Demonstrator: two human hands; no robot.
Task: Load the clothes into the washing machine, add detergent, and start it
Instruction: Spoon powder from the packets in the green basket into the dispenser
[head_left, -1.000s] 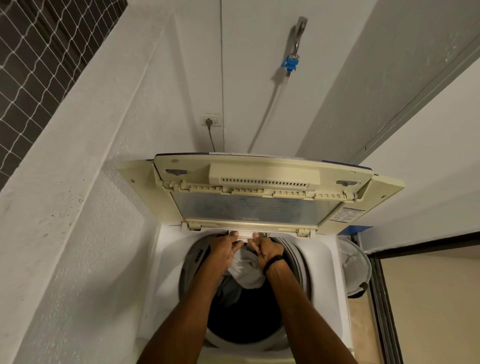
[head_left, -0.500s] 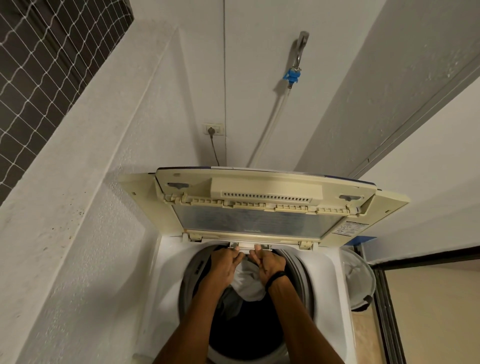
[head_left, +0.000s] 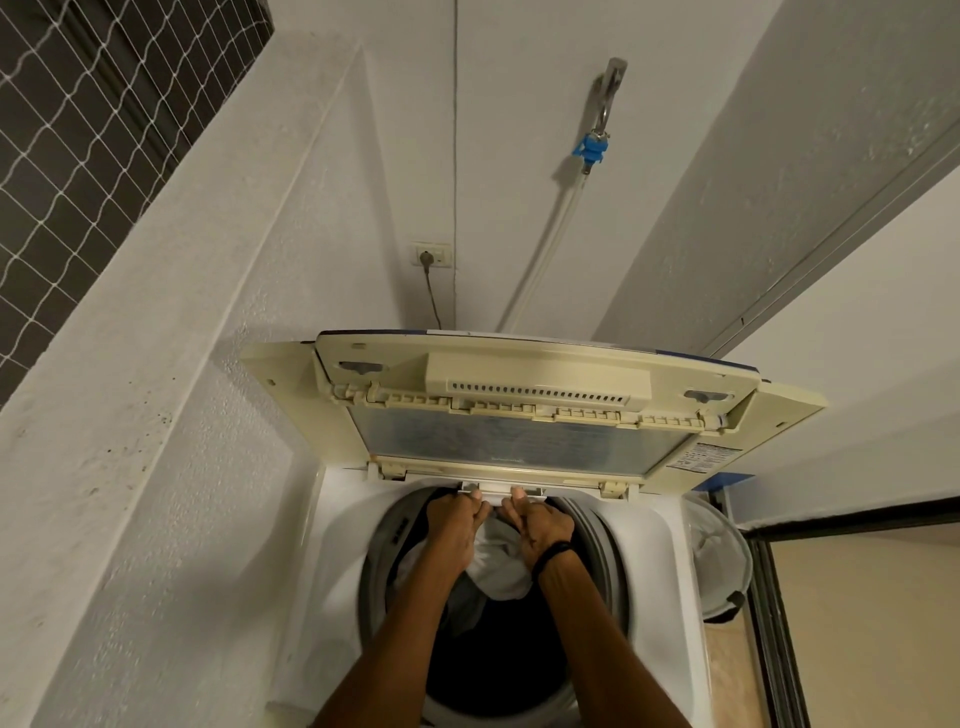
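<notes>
A white top-loading washing machine (head_left: 660, 566) stands below me with its cream lid (head_left: 535, 410) folded up against the back wall. Both my hands are at the far rim of the drum opening. My left hand (head_left: 456, 530) and my right hand (head_left: 537, 527) each grip a pale grey-white cloth (head_left: 498, 564), which hangs between them into the dark drum (head_left: 493, 665). A black band circles my right wrist. More pale fabric lies lower in the drum, partly hidden by my left forearm.
A grey laundry basket (head_left: 722, 561) stands right of the machine. On the back wall are a power socket (head_left: 431, 254) with a plug and a tap (head_left: 605, 104) with a hose. White walls close in left and right; a netted window (head_left: 78, 114) sits upper left.
The view has tilted up a little, so the machine sits lower in frame. My hands stay at the drum's far rim holding the cloth, hardly moved.
</notes>
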